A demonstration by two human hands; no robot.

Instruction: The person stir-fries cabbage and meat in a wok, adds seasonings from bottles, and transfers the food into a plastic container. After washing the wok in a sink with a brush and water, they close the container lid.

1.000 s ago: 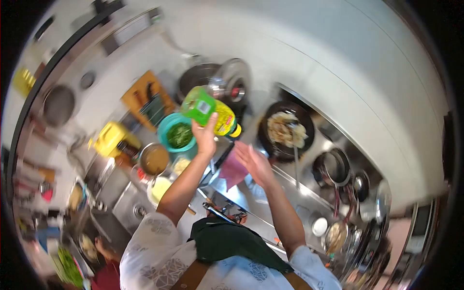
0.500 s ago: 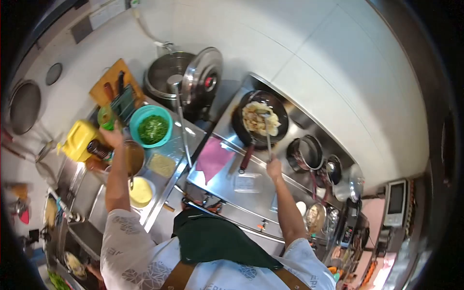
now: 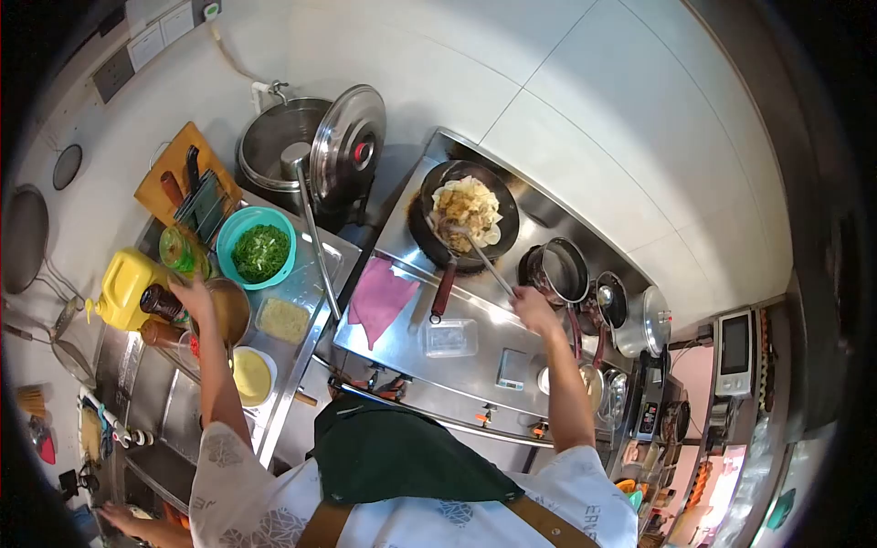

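Observation:
My left hand (image 3: 192, 298) is at the lower end of a green-labelled bottle (image 3: 184, 253), fingers closed about it among the other containers. Beside it are a metal pot (image 3: 228, 309) and a teal bowl (image 3: 225, 239) of chopped greens (image 3: 260, 255). My right hand (image 3: 534, 309) grips the long handle of a ladle (image 3: 489, 267), whose head dips into the near left part of a dark wok (image 3: 422, 245). Pale slices with a brownish patch, the food (image 3: 469, 208), lie in the wok.
A yellow jug (image 3: 128, 290) and a dark bottle (image 3: 161, 301) stand left. Farther back are a knife holder (image 3: 203, 208) and a large stockpot (image 3: 274, 142) with its lid (image 3: 347, 146). A pink cloth (image 3: 379, 300), clear plastic tray (image 3: 450, 338) and saucepans (image 3: 559, 269) surround the wok.
My right hand has moved right and the ladle's head has shifted to the wok's near left side. A brownish patch shows on the food. My left hand stays by the green bottle.

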